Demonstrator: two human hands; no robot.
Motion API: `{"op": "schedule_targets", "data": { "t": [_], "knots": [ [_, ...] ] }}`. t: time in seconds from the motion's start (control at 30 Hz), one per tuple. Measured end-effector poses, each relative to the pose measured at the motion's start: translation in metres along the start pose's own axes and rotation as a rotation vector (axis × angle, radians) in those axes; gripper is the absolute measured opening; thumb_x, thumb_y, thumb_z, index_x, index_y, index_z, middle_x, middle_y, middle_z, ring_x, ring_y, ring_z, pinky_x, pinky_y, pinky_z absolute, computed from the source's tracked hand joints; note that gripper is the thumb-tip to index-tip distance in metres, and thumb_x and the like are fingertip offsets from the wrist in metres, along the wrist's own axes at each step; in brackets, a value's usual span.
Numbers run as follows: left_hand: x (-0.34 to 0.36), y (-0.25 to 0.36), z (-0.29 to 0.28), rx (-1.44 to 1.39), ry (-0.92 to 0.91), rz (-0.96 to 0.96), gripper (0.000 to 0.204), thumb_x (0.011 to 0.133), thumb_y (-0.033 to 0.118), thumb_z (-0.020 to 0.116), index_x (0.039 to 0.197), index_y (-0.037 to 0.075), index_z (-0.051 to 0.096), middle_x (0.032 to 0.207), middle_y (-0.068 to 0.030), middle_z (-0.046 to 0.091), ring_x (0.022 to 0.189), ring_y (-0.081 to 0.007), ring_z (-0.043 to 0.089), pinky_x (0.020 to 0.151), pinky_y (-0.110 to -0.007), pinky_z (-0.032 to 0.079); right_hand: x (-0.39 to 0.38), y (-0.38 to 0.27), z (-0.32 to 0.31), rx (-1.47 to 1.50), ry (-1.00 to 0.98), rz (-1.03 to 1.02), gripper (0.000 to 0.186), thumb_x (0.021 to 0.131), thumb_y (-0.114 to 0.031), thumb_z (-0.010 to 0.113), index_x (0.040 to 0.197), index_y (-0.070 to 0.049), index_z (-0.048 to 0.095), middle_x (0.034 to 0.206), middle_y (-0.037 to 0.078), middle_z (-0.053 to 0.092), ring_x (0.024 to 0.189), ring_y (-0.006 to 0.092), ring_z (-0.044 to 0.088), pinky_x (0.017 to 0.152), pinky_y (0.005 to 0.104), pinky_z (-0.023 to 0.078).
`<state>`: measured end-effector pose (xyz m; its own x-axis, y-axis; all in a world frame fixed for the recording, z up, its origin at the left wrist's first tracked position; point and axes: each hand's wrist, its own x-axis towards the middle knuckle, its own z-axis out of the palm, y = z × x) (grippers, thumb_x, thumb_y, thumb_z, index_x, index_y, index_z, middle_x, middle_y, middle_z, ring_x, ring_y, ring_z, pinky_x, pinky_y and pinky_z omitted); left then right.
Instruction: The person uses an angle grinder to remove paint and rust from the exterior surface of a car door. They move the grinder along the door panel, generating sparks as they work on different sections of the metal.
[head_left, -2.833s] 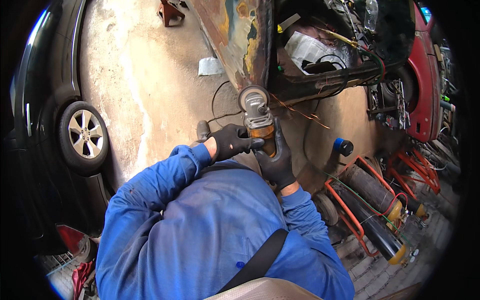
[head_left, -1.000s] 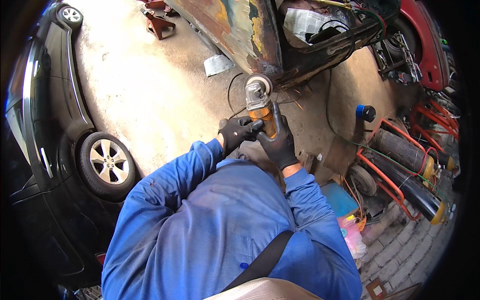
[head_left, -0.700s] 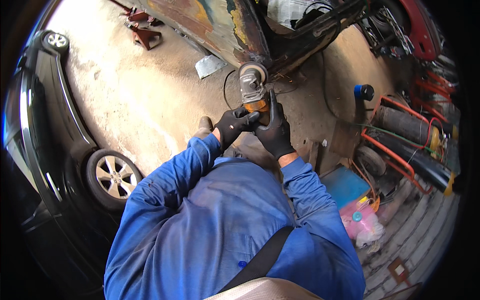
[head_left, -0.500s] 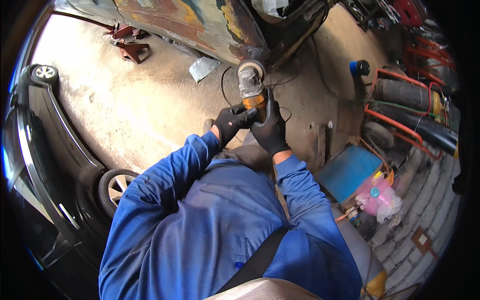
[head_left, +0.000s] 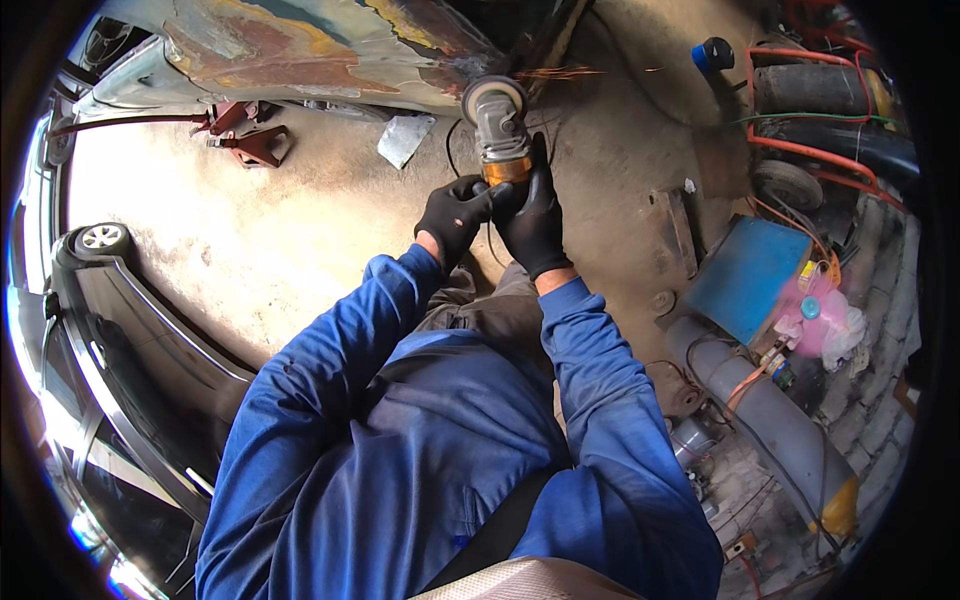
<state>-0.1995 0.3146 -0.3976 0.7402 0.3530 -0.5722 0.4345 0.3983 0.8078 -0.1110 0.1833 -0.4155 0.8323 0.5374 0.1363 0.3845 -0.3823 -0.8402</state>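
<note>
Both my black-gloved hands grip an angle grinder (head_left: 503, 134) with a grey head and orange body. My left hand (head_left: 452, 213) closes on its lower left, thumb over the housing; a hole shows in that glove. My right hand (head_left: 530, 222) wraps the body from the right, a finger extended along its side. The round disc (head_left: 494, 92) is against or very close to the lower corner of a car body panel (head_left: 320, 50) with patchy paint and rust. Orange sparks (head_left: 550, 74) streak rightward from it. A black cord runs down behind the hands.
A red jack (head_left: 250, 145) and metal sheet (head_left: 405, 139) lie under the panel. A black car (head_left: 120, 305) stands left. At right are gas cylinders (head_left: 812, 88) on an orange trolley, a blue board (head_left: 748, 278), a pink bag (head_left: 820, 315), a grey cylinder (head_left: 765, 425) and hoses.
The view has swung, showing more of the panel's left and a grey cylinder at lower right. My hands and the grinder sit higher in the picture; sparks now show clearly beside the disc.
</note>
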Motion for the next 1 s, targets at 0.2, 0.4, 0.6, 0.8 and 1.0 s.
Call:
{"op": "schedule_targets", "data": {
  "t": [0.2, 0.4, 0.6, 0.8, 1.0],
  "knots": [
    [0.002, -0.004, 0.003, -0.056, 0.054, 0.034, 0.034, 0.098, 0.035, 0.087, 0.091, 0.007, 0.069, 0.082, 0.0061, 0.061, 0.077, -0.0076, 0.050, 0.070, -0.028, 0.043, 0.001, 0.013, 0.011, 0.204, -0.044, 0.044, 0.101, 0.099, -0.050, 0.077, 0.174, -0.005, 0.026, 0.159, 0.030, 0.056, 0.136, 0.0457, 0.065, 0.105, 0.0477, 0.058],
    [0.000, 0.007, 0.001, 0.101, 0.122, 0.190, 0.039, 0.096, 0.038, 0.088, 0.093, 0.002, 0.073, 0.081, 0.0022, 0.066, 0.076, -0.0084, 0.055, 0.069, -0.030, 0.046, 0.004, 0.007, 0.014, 0.368, -0.022, 0.120, 0.103, 0.100, -0.055, 0.075, 0.174, -0.004, 0.026, 0.153, 0.029, 0.061, 0.133, 0.0431, 0.068, 0.104, 0.0460, 0.058],
    [-0.009, 0.021, 0.010, 0.112, 0.127, 0.104, 0.043, 0.095, 0.040, 0.088, 0.099, -0.001, 0.076, 0.085, -0.0002, 0.071, 0.079, -0.0085, 0.058, 0.071, -0.030, 0.049, 0.005, -0.010, 0.005, 0.295, -0.026, 0.200, 0.105, 0.097, -0.052, 0.081, 0.173, -0.004, 0.028, 0.150, 0.028, 0.064, 0.129, 0.0419, 0.071, 0.100, 0.0457, 0.059],
    [-0.007, 0.035, 0.016, 0.156, 0.121, 0.141, 0.044, 0.094, 0.041, 0.089, 0.100, -0.001, 0.077, 0.087, -0.0004, 0.072, 0.081, -0.0088, 0.060, 0.073, -0.030, 0.050, 0.014, -0.013, -0.005, 0.433, 0.002, 0.126, 0.100, 0.096, -0.032, 0.087, 0.172, -0.003, 0.030, 0.143, 0.027, 0.069, 0.122, 0.0363, 0.074, 0.097, 0.0426, 0.060],
    [-0.015, 0.042, 0.026, 0.060, 0.079, 0.073, 0.040, 0.101, 0.039, 0.084, 0.101, 0.000, 0.074, 0.088, 0.0009, 0.071, 0.080, -0.0080, 0.061, 0.074, -0.027, 0.050, 0.014, -0.032, -0.015, 0.371, 0.018, 0.223, 0.094, 0.097, -0.028, 0.086, 0.171, -0.003, 0.034, 0.136, 0.025, 0.072, 0.117, 0.0331, 0.075, 0.097, 0.0422, 0.060]
  ]
}}
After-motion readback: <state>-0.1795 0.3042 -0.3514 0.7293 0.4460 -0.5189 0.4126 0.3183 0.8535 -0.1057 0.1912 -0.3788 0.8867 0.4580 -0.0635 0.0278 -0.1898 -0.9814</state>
